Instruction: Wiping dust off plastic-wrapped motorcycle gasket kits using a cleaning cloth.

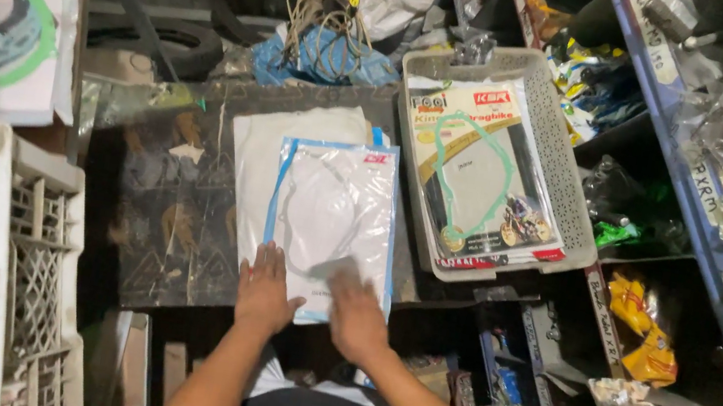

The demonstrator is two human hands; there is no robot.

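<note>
A stack of flat packets lies on a dark worn table top (pixel 163 219). The top one is a clear plastic packet (pixel 334 218) with a blue border and a pale ring-shaped gasket inside. My left hand (pixel 263 292) rests flat on the stack's near left edge, fingers spread. On the packet's near right corner, my right hand (pixel 355 310) presses down, fingers blurred. Neither hand grips anything. Under the top packet lies a larger white packet (pixel 258 147).
A grey perforated tray (pixel 563 168) to the right holds more gasket packets on printed cards. Blue-edged shelves (pixel 701 221) with bagged parts stand at right. A white plastic crate (pixel 11 252) sits at left. Tyres, cords and a blue bag lie behind the table.
</note>
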